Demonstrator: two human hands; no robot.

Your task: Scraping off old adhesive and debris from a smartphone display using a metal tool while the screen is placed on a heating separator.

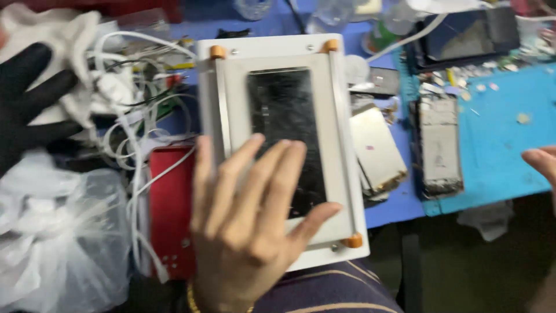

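The left hand is open, fingers spread and flat, its back toward the camera; it hovers over or rests on the lower part of a white framed plate and grips nothing. Whether the fingertips actually press on the surface cannot be told through the blur. Under them, from about 12 to 1 o'clock of the palm, lies a dark cracked phone screen, seated flat in the middle of the plate between orange corner knobs.

As far as this shows, the screen is already laid in place on the plate and is still in one piece with its glass on — nothing lifted, no tool in either hand, so any separating looks to be still ahead.

The right hand shows only as a few fingers at the frame's edge, at 3 o'clock of the plate and well apart from it; its state cannot be told.

Outward from there: a red box at 9 o'clock touching the plate, white cables across it, a clear plastic bag at 8 o'clock, a black-gloved hand of someone else at 10 o'clock, and a blue work mat with stripped phone parts at 3 o'clock.
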